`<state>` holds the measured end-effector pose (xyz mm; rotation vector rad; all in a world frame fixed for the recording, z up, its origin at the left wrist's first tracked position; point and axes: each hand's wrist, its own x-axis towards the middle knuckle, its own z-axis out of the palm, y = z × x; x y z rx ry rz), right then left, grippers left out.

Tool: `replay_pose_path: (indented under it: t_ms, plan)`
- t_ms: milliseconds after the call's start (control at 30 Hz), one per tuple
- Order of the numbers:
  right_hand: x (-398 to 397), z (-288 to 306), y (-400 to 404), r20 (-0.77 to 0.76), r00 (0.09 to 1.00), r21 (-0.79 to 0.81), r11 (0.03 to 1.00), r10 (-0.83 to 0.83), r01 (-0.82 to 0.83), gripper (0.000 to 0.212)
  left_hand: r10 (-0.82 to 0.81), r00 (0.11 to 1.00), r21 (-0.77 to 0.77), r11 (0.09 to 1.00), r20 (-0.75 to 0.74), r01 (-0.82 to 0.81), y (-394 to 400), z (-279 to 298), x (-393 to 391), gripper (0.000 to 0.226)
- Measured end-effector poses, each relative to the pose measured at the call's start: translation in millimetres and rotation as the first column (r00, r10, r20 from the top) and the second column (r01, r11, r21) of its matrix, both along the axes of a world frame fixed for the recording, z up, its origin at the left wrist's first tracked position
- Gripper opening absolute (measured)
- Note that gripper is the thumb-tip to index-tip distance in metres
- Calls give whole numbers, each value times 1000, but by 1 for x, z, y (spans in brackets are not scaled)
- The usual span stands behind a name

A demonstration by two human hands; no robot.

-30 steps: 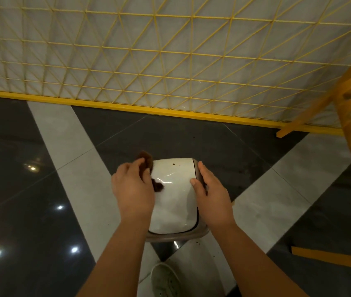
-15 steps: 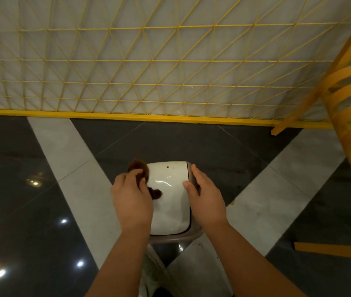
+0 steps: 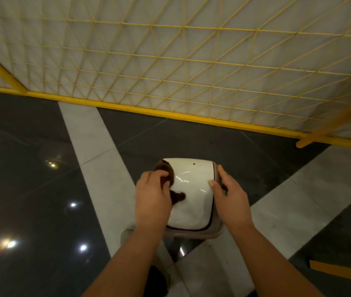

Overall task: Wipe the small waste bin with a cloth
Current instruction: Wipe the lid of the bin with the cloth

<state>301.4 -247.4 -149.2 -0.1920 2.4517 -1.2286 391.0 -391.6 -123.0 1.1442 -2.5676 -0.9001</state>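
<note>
Hands frame the small waste bin (image 3: 191, 196), which stands on the dark floor (image 3: 31, 189) near the yellow mesh fence (image 3: 191, 67). Left hand (image 3: 153, 198), its grip closed around a brown cloth (image 3: 168, 174), presses it on the lid's far left corner, slightly farther than a second ago, while right hand (image 3: 230, 196) stays flat and open against the bin's right edge
</note>
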Motion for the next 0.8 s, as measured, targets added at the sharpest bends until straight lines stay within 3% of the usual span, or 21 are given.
replay_pose_path:
  t_ms: [167,367,433,600,700,800]
  plan:
    - [2,0,0,-2,1000,-16,1000,-3,3,54,59,998,70,996,10,-60,7,-3,5,24]
    - [1,1,0,9,1000,-2,1000,-6,6,55,-182,965,206,968,187,142,60,-20,17,23]
    - [2,1,0,12,1000,3,1000,5,-5,56,-197,961,233,961,192,150,63,-21,15,23]
    - [-7,6,0,49,999,17,1000,13,-14,56,-116,975,456,890,191,17,47,12,11,17]
    - [-9,12,-2,42,998,99,993,55,-59,57,14,995,543,838,98,-65,31,31,17,17]
    - [-2,29,-1,-128,988,146,987,91,-73,51,120,992,620,777,24,-109,24,39,10,16]
